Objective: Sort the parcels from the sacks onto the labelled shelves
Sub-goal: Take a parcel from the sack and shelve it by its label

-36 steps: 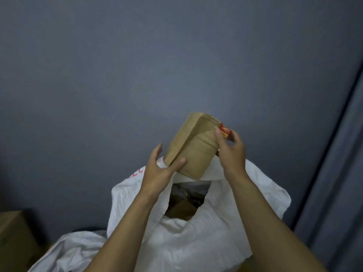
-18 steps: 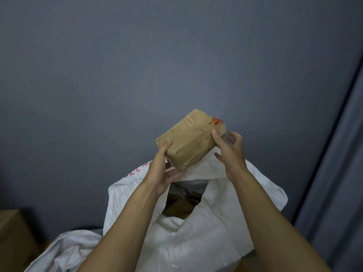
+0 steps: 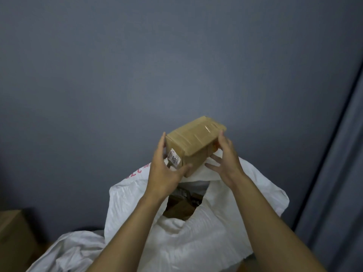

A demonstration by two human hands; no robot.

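A white sack (image 3: pixel 216 242) is seen standing open at lower centre, red print on its far rim. Brown parcels (image 3: pixel 180 210) are seen inside through the mouth; the count cannot be told, as the inside is dark. A second sack (image 3: pixel 68 252), also white, is slumped just beside it at lower left, contents hidden. A cardboard box (image 3: pixel 11 236) is partly seen at the left edge. The background is filled by a blue-grey wall (image 3: pixel 176 65), with a grey curtain (image 3: pixel 339 193) at right.

A taped parcel (image 3: pixel 196 140) is held in the air above the mouth of the white sack, tilted with its right end higher. A barcode label (image 3: pixel 173 159) is stuck on the face turned toward the camera. The left hand (image 3: pixel 167 173) is clamped on the parcel's left end: fingers are laid up the far side, and the thumb is hooked under the lower edge. The right hand (image 3: pixel 225 160) is spread with fingers straight. One fingertip is laid on the upper right edge, and the others are fanned just beside the lower right corner. Both bare forearms are raised from the bottom of the frame.
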